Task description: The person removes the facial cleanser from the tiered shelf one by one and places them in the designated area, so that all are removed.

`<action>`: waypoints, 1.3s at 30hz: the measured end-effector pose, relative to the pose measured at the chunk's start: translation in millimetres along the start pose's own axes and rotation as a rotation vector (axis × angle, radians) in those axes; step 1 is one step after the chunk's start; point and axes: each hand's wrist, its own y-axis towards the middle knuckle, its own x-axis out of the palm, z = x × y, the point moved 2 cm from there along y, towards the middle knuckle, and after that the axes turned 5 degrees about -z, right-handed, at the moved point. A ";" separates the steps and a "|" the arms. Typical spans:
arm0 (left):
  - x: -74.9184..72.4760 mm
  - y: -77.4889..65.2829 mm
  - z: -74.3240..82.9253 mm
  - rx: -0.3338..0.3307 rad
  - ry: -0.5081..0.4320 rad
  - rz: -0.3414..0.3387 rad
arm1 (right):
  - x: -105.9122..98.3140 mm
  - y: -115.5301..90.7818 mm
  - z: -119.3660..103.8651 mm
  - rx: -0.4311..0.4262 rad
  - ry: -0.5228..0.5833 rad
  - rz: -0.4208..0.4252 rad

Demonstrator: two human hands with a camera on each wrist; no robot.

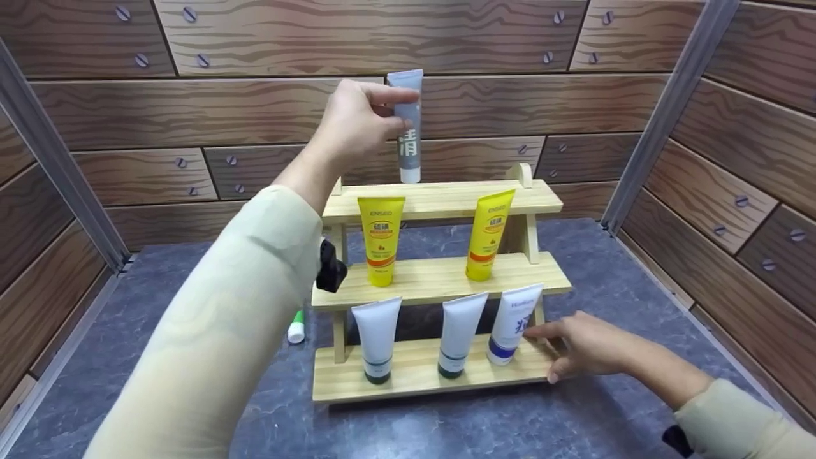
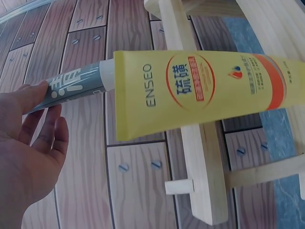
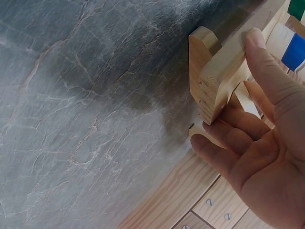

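My left hand (image 1: 360, 121) pinches a grey tube (image 1: 410, 137) between thumb and fingers. The tube is upright, its white cap down, close over the top board of a three-tier wooden display rack (image 1: 440, 284). In the left wrist view a yellow tube (image 2: 190, 90) partly overlaps the rack. My right hand (image 1: 590, 347) grips the right end of the rack's bottom board (image 3: 224, 78), thumb on its front edge and fingers behind. Beside these fingers stands a white tube with a blue band (image 1: 513, 325).
Two yellow tubes, left (image 1: 381, 239) and right (image 1: 489, 236), stand on the middle board. Two white tubes with dark caps, left (image 1: 377, 338) and centre (image 1: 460, 335), share the bottom board. A green-and-white tube (image 1: 297, 328) lies on the table left of the rack. Wood-patterned walls (image 1: 446, 38) enclose the table.
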 end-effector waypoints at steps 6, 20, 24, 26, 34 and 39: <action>-12.6 -8.0 0.2 -0.007 -0.003 0.025 | 1.6 0.2 1.9 0.008 0.009 -0.006; -41.8 -22.2 3.7 -0.025 0.026 0.058 | 4.1 -0.4 3.7 0.021 0.000 -0.015; -54.3 -28.9 -3.3 -0.059 0.015 0.062 | 4.4 -0.1 3.0 0.026 0.005 -0.018; -61.3 -32.6 -9.1 -0.066 0.018 0.067 | 4.0 0.0 2.8 0.027 0.005 -0.017; -93.2 -52.4 -38.5 -0.143 0.024 0.092 | 1.6 1.5 2.2 0.031 0.005 -0.023; -111.6 -68.6 -59.4 -0.188 0.035 0.119 | -0.1 2.0 2.8 0.037 0.003 -0.025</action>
